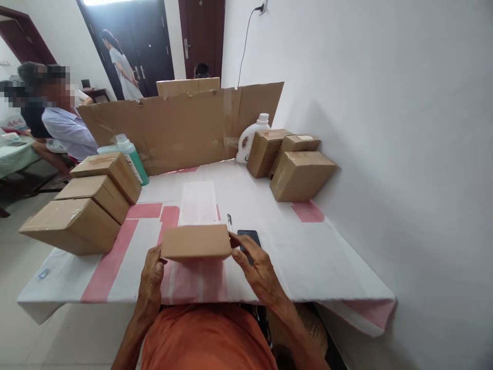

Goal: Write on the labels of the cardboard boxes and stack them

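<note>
A small brown cardboard box (195,242) is held between my two hands near the front edge of the table. My left hand (151,272) presses against its left end, with the thumb toward me. At the right end, the fingers and thumb of my right hand (254,259) grip the box's edge. Just beyond my right hand lies a dark phone-like object (249,237), partly covered by the fingers. A pen (229,222) rests behind the box. Whether the box's underside touches the table is hard to make out.
Several cardboard boxes stand in groups at left (73,226) and right (304,177). Behind them are a green bottle (134,162), a white jug (250,136) and an upright cardboard panel (181,128). A wall (385,128) borders the table's right side. Other people are beyond the table.
</note>
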Demonstrator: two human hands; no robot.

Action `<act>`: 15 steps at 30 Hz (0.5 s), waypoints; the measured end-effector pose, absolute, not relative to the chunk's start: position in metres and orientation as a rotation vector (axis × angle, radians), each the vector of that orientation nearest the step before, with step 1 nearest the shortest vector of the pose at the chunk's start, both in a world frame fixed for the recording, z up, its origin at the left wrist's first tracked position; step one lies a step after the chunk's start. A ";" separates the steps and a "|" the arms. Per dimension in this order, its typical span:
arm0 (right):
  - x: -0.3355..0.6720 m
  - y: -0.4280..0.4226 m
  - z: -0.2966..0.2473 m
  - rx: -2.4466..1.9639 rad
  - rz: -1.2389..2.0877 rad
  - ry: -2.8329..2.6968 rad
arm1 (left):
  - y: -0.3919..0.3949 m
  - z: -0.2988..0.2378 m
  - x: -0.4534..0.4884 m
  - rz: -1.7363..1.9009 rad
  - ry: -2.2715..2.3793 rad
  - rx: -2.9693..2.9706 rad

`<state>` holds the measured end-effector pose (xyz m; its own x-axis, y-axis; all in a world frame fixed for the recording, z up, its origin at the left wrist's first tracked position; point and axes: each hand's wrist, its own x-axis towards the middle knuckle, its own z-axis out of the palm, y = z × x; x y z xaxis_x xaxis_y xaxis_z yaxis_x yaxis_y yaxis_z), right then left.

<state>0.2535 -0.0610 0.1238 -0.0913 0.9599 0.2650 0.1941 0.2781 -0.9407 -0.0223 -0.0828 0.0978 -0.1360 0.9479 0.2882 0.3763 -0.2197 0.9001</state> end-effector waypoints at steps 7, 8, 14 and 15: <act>0.233 -0.036 0.086 -1.164 0.998 -1.398 | -0.051 0.062 -0.011 1.361 1.521 1.416; 0.231 -0.037 0.076 -1.194 1.027 -1.381 | -0.053 0.053 -0.010 1.342 1.519 1.386; 0.232 -0.043 0.052 -1.176 0.922 -1.407 | -0.069 0.037 0.004 1.285 1.684 1.474; 0.238 -0.041 0.055 -1.175 0.859 -1.411 | -0.067 0.045 0.014 1.291 1.661 1.526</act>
